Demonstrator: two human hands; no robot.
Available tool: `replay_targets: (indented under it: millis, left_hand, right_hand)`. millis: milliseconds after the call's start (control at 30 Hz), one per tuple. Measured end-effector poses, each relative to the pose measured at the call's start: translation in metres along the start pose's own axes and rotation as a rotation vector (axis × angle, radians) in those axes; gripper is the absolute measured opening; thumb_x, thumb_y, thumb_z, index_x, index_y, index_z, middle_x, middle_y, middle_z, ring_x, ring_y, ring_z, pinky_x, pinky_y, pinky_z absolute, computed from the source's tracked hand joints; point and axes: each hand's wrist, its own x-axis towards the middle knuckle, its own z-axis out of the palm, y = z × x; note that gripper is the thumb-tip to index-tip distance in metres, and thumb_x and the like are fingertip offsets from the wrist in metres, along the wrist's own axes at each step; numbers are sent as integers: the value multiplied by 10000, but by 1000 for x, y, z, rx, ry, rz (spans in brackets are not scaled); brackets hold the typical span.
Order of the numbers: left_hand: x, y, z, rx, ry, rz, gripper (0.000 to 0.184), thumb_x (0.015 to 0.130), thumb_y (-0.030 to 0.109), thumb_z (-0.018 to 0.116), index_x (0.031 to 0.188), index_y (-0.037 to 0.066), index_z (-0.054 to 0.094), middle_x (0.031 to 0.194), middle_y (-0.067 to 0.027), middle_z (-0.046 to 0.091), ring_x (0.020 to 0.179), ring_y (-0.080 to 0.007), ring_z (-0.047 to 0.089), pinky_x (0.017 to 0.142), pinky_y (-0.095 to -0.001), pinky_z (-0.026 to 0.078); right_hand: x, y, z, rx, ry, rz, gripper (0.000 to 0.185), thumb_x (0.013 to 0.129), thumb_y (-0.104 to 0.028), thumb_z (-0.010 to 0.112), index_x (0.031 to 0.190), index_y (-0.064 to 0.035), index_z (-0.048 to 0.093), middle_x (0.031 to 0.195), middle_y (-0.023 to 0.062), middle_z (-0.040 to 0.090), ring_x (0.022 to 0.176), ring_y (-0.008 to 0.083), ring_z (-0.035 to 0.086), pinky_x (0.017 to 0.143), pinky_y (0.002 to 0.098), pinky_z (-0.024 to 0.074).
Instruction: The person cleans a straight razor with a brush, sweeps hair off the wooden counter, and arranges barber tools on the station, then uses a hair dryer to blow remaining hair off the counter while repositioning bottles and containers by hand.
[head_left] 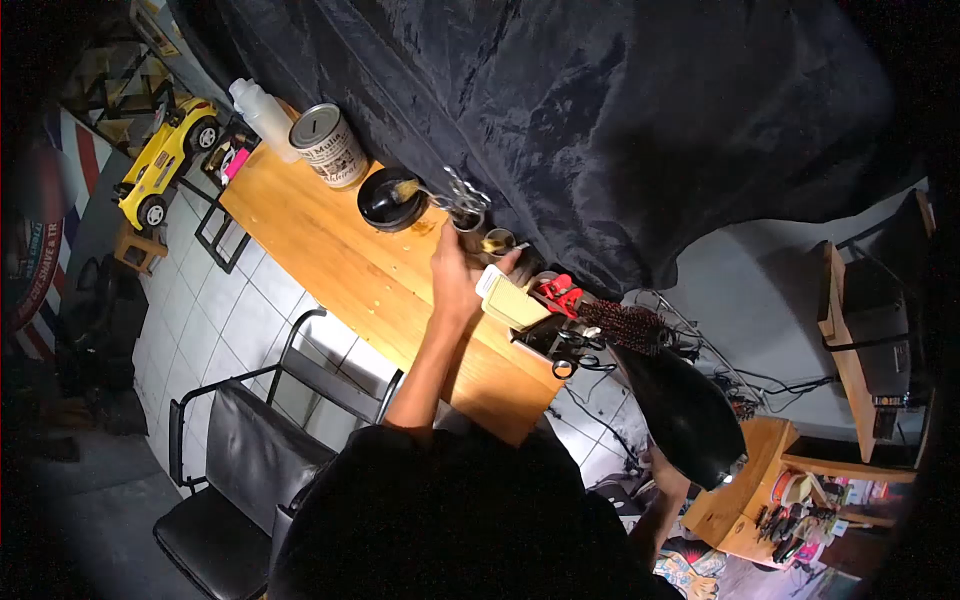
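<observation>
On the wooden table, my left hand (457, 280) curls around a small metal cup (497, 241) with something yellowish in it. Beside that cup, silvery metal clips or tools (465, 195) stick up from another container. A pale yellow, flat-faced brush or block (512, 302) lies just right of the hand. My right hand (663, 474) is low on the right, against a large black hair dryer (685, 415). It appears to grip the dryer, whose body hides most of the fingers. A black bowl (380, 212) with a brush-like tip in it sits beyond the left hand.
A labelled tin (328, 147) and a white plastic bottle (265, 118) stand at the table's (350, 280) far end. Red clips (558, 293), a dark bristly brush (625, 324) and scissors (570, 365) crowd the near end. A black chair (260, 450) stands left; dark cloth (620, 120) hangs behind.
</observation>
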Motion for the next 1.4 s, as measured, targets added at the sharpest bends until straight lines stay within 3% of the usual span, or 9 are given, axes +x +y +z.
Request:
replay_targets:
  millis: [200, 500, 700, 767, 800, 900, 1033, 1167, 1400]
  left_hand:
    - [25, 8, -32, 176, 173, 147, 532, 667, 231, 849, 992, -25, 514, 804, -95, 654, 717, -148, 604, 668, -284, 495]
    - [25, 24, -41, 172, 173, 175, 493, 664, 194, 853, 941, -16, 503, 811, -83, 648, 736, -123, 592, 673, -269, 487]
    - [2, -9, -26, 254, 109, 210, 590, 643, 194, 860, 1084, -12, 527, 862, -101, 673, 737, -117, 608, 666, -271, 501]
    - [-4, -6, -18, 94, 42, 22, 589, 641, 186, 859, 1082, -19, 526, 861, -100, 674, 759, -132, 622, 673, -282, 507]
    - [-4, -11, -14, -20, 11, -28, 567, 686, -5, 796, 1161, -30, 487, 953, -125, 651, 874, -180, 632, 804, -326, 527]
    - [-5, -18, -8, -25, 18, 34, 563, 686, -33, 774, 1168, -26, 483, 954, -124, 649, 854, -169, 624, 802, -333, 536]
    - [0, -23, -7, 231, 35, 194, 618, 664, 67, 830, 1163, -28, 477, 933, -134, 658, 833, -192, 629, 758, -329, 524]
    - [0, -12, -21, 298, -11, 270, 768, 634, 200, 852, 1231, -75, 455, 1158, -243, 546, 1066, -348, 558, 906, -402, 454]
    - [-30, -32, -96, 540, -26, 287, 374, 789, 88, 677, 1123, -38, 565, 1205, -237, 501, 1086, -414, 505, 924, -431, 436]
  right_hand:
    - [2, -9, 2, -267, 190, -390, 280, 769, -126, 691, 1022, -13, 645, 902, 99, 660, 793, 215, 610, 758, 333, 489]
    - [11, -40, 5, -186, 108, -378, 296, 748, -94, 707, 1027, -17, 646, 1004, 110, 668, 893, 250, 619, 856, 353, 471]
    - [-4, -26, -4, -40, 67, -305, 278, 754, -86, 693, 1017, -16, 638, 980, 106, 656, 867, 241, 610, 829, 346, 466]
    - [-13, -21, -6, 9, 59, -281, 272, 756, -83, 689, 1014, -16, 635, 972, 104, 653, 858, 239, 607, 821, 344, 465]
    - [-19, -20, -5, 35, 52, -267, 269, 757, -82, 686, 1013, -16, 634, 968, 103, 651, 854, 237, 605, 816, 343, 464]
    - [-35, -22, 7, 117, 22, -235, 260, 760, -77, 680, 1008, -16, 630, 956, 101, 645, 841, 233, 601, 803, 340, 461]
    - [-53, -36, 37, 217, -64, -197, 249, 765, -72, 670, 1002, -16, 624, 941, 98, 637, 823, 227, 595, 786, 335, 458]
    - [-66, -59, 77, 306, -160, -181, 237, 769, -67, 661, 996, -16, 619, 925, 95, 629, 805, 222, 588, 769, 331, 455]
    - [-82, -92, 124, 342, -241, -172, 217, 776, -57, 645, 986, -15, 609, 897, 90, 616, 774, 212, 577, 738, 323, 449]
